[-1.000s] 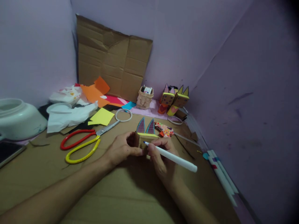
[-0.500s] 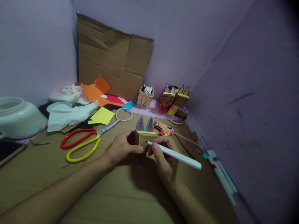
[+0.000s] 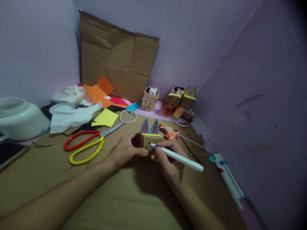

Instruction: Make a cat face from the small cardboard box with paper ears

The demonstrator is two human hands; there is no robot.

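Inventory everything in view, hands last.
Eared box: 1, brown, centre
Marker: 1, white, before box
Scissors: 1, red-and-yellow handles, left
Eared figures: 2, mostly brown, back right
Marker holder: 1, tan, back
Upright cardboard: 1, brown, back
Papers: several, mixed, back left
Pot: 1, white, far left
Phone: 1, black, left edge
Rings: 2, whitish, beyond hands
Patterned piece: 1, multicoloured, beside box
Sticks: several, white, right
Base cardboard: 1, brown, underneath
Left hand: 1, bare, centre
Right hand: 1, bare, centre
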